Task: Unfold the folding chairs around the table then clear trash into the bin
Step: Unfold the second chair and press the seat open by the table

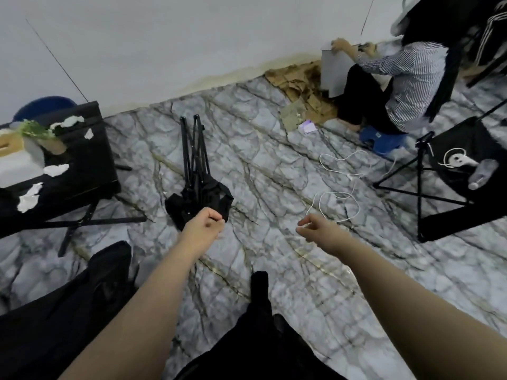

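Observation:
A folded black chair lies on the marble-pattern floor ahead of me, its legs pointing away and its fabric bunched at the near end. My left hand hovers in front of that fabric with its fingers curled into a fist, and I see nothing in it. To the right, my right hand reaches forward, fingers loosely curled and empty. The black table at the left carries several crumpled white paper scraps. A blue bin shows behind it.
An unfolded black chair at the right holds a plastic bottle and a white device. A white cable loops over the floor. A person sits on a blue stool by the wall. Dark fabric lies near left.

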`<state>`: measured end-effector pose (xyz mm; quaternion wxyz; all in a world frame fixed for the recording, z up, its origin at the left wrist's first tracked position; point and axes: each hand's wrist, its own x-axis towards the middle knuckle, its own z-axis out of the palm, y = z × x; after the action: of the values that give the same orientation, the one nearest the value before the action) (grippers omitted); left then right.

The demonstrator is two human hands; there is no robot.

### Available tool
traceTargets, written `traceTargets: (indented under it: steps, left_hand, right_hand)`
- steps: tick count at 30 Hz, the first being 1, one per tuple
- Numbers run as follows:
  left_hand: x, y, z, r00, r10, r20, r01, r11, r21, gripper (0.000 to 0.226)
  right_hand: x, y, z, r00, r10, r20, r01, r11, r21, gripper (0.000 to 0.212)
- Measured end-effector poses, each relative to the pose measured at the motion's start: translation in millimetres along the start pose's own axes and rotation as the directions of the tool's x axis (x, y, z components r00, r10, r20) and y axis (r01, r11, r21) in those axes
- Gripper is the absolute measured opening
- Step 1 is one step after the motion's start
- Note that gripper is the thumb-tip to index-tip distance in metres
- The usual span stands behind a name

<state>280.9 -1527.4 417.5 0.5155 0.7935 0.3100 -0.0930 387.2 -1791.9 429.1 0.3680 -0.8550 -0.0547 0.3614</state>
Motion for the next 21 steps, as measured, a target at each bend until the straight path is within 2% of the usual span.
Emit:
traceTargets:
  steps: [1, 3, 5, 8, 13, 17, 21]
  left_hand:
    - [22, 9, 2, 1.0, 0.009, 0.027, -0.013, 0.992, 0.129, 0.007]
    - [62, 32, 7, 0.992, -0.034, 0.123, -0.01, 0.941, 0.339, 0.009]
    - [103, 61, 11, 0.97, -0.096, 0.224, -0.01, 0.903, 0.429, 0.013]
    - [163, 111, 7, 0.962, -0.098, 0.256, -0.023, 0.902, 0.432, 0.017]
    - [259, 180, -13, 0.979, -0.02, 0.201, -0.06, 0.921, 0.384, 0.01]
    - [328, 211, -27, 0.997, -0.037, 0.07, 0.01, 0.935, 0.355, 0.02]
    - [376, 220, -35, 0.979, -0.152, -0.137, 0.189, 0.929, 0.319, 0.031]
  right_hand:
    - [24, -10, -10, 0.999, -0.016, 0.035, 0.021, 0.987, -0.162, 0.025]
    - [68, -36, -28, 0.986, 0.007, 0.167, 0.071, 0.888, -0.454, 0.036]
    - [111, -65, -46, 0.963, 0.039, 0.266, 0.134, 0.79, -0.598, 0.041]
    - [168, -108, -79, 0.958, -0.01, 0.285, 0.195, 0.754, -0.628, 0.039]
    - [259, -168, -137, 0.941, -0.105, 0.322, 0.294, 0.729, -0.619, 0.037]
    - [344, -214, -176, 0.898, -0.156, 0.412, 0.405, 0.661, -0.632, 0.037]
    - [431, -266, -213, 0.834, -0.141, 0.533, 0.525, 0.501, -0.689, 0.037]
